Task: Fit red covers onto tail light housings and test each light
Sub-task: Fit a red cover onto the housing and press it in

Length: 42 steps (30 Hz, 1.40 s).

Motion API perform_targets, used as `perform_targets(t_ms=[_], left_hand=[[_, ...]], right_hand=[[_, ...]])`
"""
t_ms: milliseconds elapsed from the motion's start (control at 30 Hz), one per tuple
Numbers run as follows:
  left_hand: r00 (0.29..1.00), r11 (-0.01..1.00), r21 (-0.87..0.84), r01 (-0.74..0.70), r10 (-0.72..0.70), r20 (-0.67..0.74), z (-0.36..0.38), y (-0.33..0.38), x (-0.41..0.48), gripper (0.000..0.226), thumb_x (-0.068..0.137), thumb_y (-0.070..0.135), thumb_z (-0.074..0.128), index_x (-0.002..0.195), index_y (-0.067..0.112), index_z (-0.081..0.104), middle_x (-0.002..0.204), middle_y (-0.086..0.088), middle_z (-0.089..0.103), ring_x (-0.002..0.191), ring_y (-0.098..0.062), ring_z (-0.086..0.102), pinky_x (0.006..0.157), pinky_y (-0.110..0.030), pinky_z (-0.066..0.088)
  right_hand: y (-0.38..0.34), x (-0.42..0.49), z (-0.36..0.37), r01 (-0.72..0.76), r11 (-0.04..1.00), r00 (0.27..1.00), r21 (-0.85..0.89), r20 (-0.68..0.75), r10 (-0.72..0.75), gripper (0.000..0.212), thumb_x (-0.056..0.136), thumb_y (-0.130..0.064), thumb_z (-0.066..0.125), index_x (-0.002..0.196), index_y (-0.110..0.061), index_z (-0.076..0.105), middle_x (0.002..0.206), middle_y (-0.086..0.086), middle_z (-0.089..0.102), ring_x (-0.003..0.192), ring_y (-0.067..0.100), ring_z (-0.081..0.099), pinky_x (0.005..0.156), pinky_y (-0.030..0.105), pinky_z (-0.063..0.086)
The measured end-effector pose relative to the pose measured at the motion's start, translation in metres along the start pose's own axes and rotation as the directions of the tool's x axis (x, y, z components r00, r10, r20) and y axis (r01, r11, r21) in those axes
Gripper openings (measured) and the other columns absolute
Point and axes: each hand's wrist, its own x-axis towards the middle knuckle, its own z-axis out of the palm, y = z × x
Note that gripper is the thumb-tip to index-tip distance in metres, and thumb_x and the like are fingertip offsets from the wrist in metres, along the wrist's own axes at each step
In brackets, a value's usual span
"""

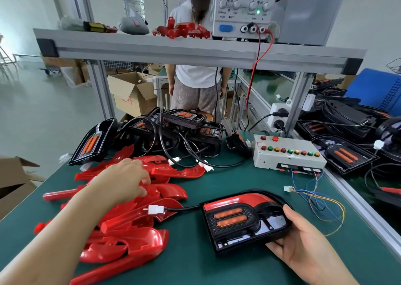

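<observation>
A black tail light housing [236, 221] with two orange lenses lies on the green mat, a red cover [238, 199] along its top edge. My right hand [301, 241] grips its right end, thumb on top. Its cable ends in a white plug [155, 209] lying on the red pile. My left hand [127, 180] reaches into the heap of loose red covers [134, 224], fingers curled around one of them. More black housings [173, 130] are piled behind the heap.
A grey test box [286, 152] with coloured buttons and loose wires [314, 197] sits at the right. A power supply [243, 8] stands on the upper shelf [195, 48]. Further housings [347, 137] lie right of the rail. A person [195, 84] stands behind the bench.
</observation>
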Motion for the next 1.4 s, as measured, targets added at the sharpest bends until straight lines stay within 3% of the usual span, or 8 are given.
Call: perform_targets(t_ms=[300,433,633,700,833,967,1133,1400], left_hand=[[0.988,0.885,-0.442,-0.144,0.109,-0.105,-0.017,0.035,0.0,0.021,0.081,0.047,0.066,0.101,0.045,0.056,0.102,0.014,0.062,0.099,-0.007,0.058,0.092,-0.031,0.046],[0.962,0.827,-0.499,-0.258,0.173,-0.211,-0.018,0.065,0.011,0.015,0.09,0.039,0.06,0.104,0.042,0.059,0.085,0.016,0.063,0.078,-0.002,0.059,0.073,-0.021,0.044],[0.938,0.722,-0.599,-0.347,0.257,-0.233,-0.033,0.113,0.026,0.031,0.098,0.025,0.048,0.128,0.026,0.058,0.113,0.011,0.056,0.103,-0.006,0.052,0.079,-0.008,0.034],[0.939,0.637,-0.694,-0.335,0.289,-0.188,-0.034,0.133,0.024,0.034,0.094,0.029,0.056,0.128,0.031,0.055,0.111,0.015,0.057,0.094,0.0,0.055,0.075,-0.002,0.037],[0.961,0.431,-0.87,-0.24,0.234,-0.149,-0.022,0.177,0.013,0.02,0.08,0.03,0.071,0.097,0.028,0.06,0.085,0.009,0.069,0.068,0.002,0.061,0.065,-0.016,0.047],[0.977,0.492,-0.852,-0.178,0.194,-0.091,-0.003,0.211,0.006,0.015,0.073,0.035,0.074,0.081,0.031,0.062,0.074,0.014,0.068,0.064,0.002,0.06,0.062,-0.017,0.047],[0.98,0.688,-0.698,-0.199,0.126,-0.155,0.007,0.224,0.0,0.025,0.072,0.041,0.071,0.095,0.031,0.071,0.091,0.01,0.065,0.09,-0.011,0.06,0.079,-0.025,0.048],[0.98,0.667,-0.718,-0.199,0.123,-0.156,0.014,0.228,-0.004,0.024,0.076,0.041,0.066,0.085,0.02,0.073,0.091,0.0,0.071,0.087,-0.016,0.063,0.081,-0.034,0.051]], right_hand=[[-0.001,-0.005,0.002,-0.01,1.0,1.0,-0.006,0.013,0.01,0.038,0.094,-0.039,0.05,0.118,-0.014,0.065,0.107,0.011,0.074,0.074,0.024,0.073,0.057,0.035,0.059],[-0.003,-0.008,0.003,-0.028,0.999,0.998,-0.039,0.048,0.03,0.048,0.08,-0.045,0.054,0.115,-0.014,0.066,0.111,0.014,0.072,0.082,0.029,0.074,0.059,0.038,0.061],[-0.004,-0.011,-0.001,-0.068,0.996,0.995,-0.052,0.069,0.071,0.054,0.078,-0.047,0.053,0.116,-0.012,0.066,0.113,0.019,0.07,0.09,0.038,0.072,0.063,0.043,0.061],[-0.003,-0.01,-0.003,-0.084,0.996,0.994,-0.036,0.07,0.086,0.054,0.078,-0.046,0.053,0.118,-0.011,0.065,0.115,0.021,0.069,0.095,0.04,0.07,0.066,0.046,0.061],[0.0,-0.009,-0.005,-0.107,0.994,0.989,0.006,0.101,0.105,0.055,0.08,-0.045,0.051,0.118,-0.009,0.065,0.117,0.023,0.068,0.097,0.043,0.069,0.068,0.049,0.061],[0.001,-0.006,-0.007,-0.104,0.994,0.988,0.039,0.115,0.099,0.057,0.08,-0.046,0.049,0.118,-0.008,0.066,0.118,0.026,0.066,0.096,0.043,0.069,0.076,0.053,0.059],[0.001,-0.006,-0.005,-0.101,0.993,0.981,0.067,0.171,0.088,0.06,0.081,-0.048,0.045,0.117,-0.004,0.066,0.119,0.032,0.063,0.095,0.045,0.068,0.075,0.054,0.058],[0.006,-0.005,-0.01,-0.089,0.994,0.981,0.069,0.179,0.075,0.062,0.087,-0.049,0.041,0.127,-0.004,0.058,0.12,0.033,0.062,0.098,0.045,0.068,0.073,0.053,0.059]])
